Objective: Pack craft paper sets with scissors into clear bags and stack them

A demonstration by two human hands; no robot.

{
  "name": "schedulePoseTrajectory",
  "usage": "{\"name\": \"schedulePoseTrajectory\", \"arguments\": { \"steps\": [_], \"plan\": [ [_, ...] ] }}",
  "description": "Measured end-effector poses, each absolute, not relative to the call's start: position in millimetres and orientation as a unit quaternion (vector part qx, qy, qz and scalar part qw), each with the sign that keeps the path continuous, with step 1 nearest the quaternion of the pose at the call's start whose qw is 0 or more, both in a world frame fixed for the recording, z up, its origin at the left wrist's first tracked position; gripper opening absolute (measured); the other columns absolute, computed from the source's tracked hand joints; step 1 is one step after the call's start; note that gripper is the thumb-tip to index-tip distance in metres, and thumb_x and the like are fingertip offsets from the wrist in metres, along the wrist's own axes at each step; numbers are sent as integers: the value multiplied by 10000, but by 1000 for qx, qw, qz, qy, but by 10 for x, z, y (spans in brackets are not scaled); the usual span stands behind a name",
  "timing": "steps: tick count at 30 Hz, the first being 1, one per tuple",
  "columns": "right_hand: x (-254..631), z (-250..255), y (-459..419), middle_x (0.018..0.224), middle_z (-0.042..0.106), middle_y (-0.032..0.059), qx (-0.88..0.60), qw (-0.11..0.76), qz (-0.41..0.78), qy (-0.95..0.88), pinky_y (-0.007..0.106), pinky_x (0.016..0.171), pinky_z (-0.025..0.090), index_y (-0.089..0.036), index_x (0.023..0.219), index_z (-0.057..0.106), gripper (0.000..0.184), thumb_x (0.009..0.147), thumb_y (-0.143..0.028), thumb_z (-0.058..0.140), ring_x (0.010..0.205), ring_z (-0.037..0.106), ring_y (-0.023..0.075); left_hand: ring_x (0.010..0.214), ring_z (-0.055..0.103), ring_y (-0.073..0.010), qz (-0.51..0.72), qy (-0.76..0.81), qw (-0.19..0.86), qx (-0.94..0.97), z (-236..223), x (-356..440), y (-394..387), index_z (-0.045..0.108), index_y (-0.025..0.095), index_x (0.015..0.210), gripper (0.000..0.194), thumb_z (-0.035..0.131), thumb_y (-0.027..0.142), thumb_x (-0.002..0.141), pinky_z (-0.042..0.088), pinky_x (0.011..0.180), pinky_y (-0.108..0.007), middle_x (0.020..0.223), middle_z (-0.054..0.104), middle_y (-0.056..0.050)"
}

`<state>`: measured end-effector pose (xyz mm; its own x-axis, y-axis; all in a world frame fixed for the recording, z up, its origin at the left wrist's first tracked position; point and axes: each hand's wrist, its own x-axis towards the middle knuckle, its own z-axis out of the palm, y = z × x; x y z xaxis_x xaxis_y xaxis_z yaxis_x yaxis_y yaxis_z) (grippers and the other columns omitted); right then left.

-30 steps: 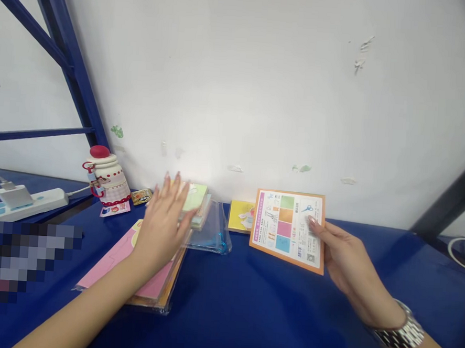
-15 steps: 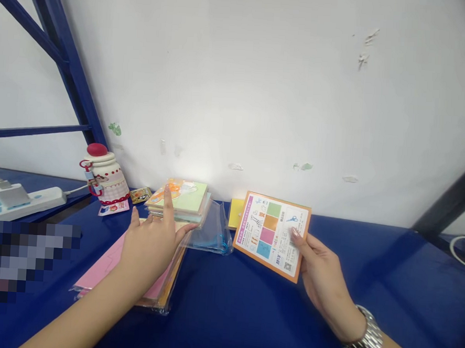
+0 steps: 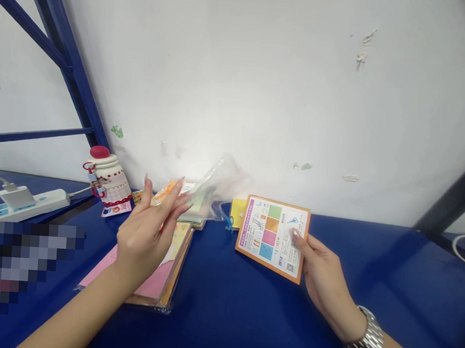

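Note:
In my left hand point(image 3: 148, 229) the fingers pinch a clear plastic bag point(image 3: 222, 178), which spreads up and to the right, blurred by motion. A blue cord point(image 3: 229, 224) shows below it. My right hand point(image 3: 323, 269) grips an orange-bordered craft paper pack point(image 3: 274, 234), thumb on its printed face with coloured squares and a scissors picture. Behind the bag, partly covered, lies a small stack with a light green and orange top point(image 3: 164, 191). Beneath my left forearm lies a larger pink-topped paper stack point(image 3: 147, 284). A small yellow pad point(image 3: 237, 211) shows behind the held pack.
A cream bottle with a red cap point(image 3: 108, 177) stands at the left rear, with a pink packet point(image 3: 116, 209) by its base. Further left lies a white power strip point(image 3: 37, 206) with a plugged adapter. A white wall rises behind the blue table point(image 3: 216, 309).
My left hand has closed on the plastic bag and raised it off the table, up before the wall. The paper pack in my right hand has hardly moved.

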<state>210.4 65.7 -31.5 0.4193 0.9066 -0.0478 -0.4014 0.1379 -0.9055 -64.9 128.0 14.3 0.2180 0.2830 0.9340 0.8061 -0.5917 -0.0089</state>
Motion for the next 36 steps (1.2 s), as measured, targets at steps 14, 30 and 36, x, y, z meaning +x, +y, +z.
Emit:
{"name": "schedulePoseTrajectory", "arguments": {
  "steps": [14,30,36],
  "plan": [
    [2293,-237,693,1034,723,59,-487,765,305,-292,401,754,582,-202,977,705,359,677,-392,753,917,672,288,1324,323,-349,-449,-501,101,-733,146,-690,1575,135,109,1454,755,545,329,859,250,1066,-567,1437,357,-196],
    [1804,-406,379,1505,219,61,-437,356,15,-826,572,1083,155,-295,1467,-6,964,787,-209,672,1369,175,295,1102,588,-293,-374,-222,-845,-312,-6,-201,947,559,93,1194,339,566,184,867,435,970,-429,1159,648,-162],
    [1764,-556,432,1548,-11,74,-530,461,339,-627,491,1085,230,-258,1467,-77,1036,768,-439,667,1394,83,265,1083,601,-291,-379,-218,-843,-312,-62,-224,998,490,109,1262,410,569,189,867,448,951,-426,1160,649,-159]
  ]
}}
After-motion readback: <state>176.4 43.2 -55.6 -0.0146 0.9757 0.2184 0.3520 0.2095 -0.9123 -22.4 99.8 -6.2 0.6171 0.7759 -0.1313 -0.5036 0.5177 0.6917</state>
